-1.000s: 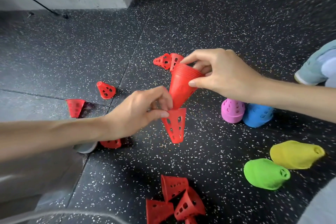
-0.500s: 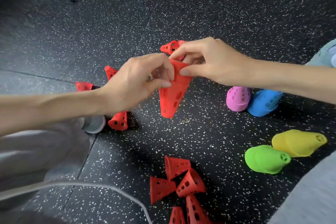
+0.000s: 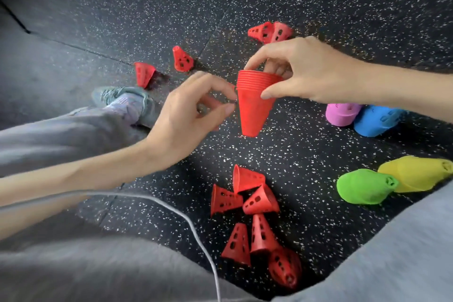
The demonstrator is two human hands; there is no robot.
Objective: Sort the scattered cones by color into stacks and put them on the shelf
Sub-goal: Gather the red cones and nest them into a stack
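Although a good many red cones are already nested, the sorting looks to me a little past halfway, and nothing has reached the shelf, which is out of view.

Nearest the person, between the grey-clad legs, a cluster of loose red cones (image 3: pixel 255 218) lies tumbled on the speckled floor (image 3: pixel 318 149), several touching one another; a grey cable (image 3: pixel 196 228) crosses the lap just beside them. To the right, a green stack (image 3: pixel 365 190) and a yellow stack (image 3: pixel 416 176) lie on their sides, touching.

Further out, the right hand (image 3: pixel 306 73) grasps the red stack (image 3: pixel 255 103) by its wide rim, thumb on the outer wall and fingers dipped inside, holding it narrow end down above the floor. The left hand (image 3: pixel 188 115) is just beside the stack with thumb and forefinger close together at its rim; whether they pinch anything I cannot tell.

Beyond the right wrist, a pink stack (image 3: pixel 342 114) and a blue stack (image 3: pixel 377 120) lie touching. Past the shoe (image 3: pixel 122 100), two single red cones (image 3: pixel 159 68) lie near each other, and farthest off a pair of red cones (image 3: pixel 269 31) touch.

So four colours appear stacked; the remaining red cones need gathering, then every stack must go to the shelf.
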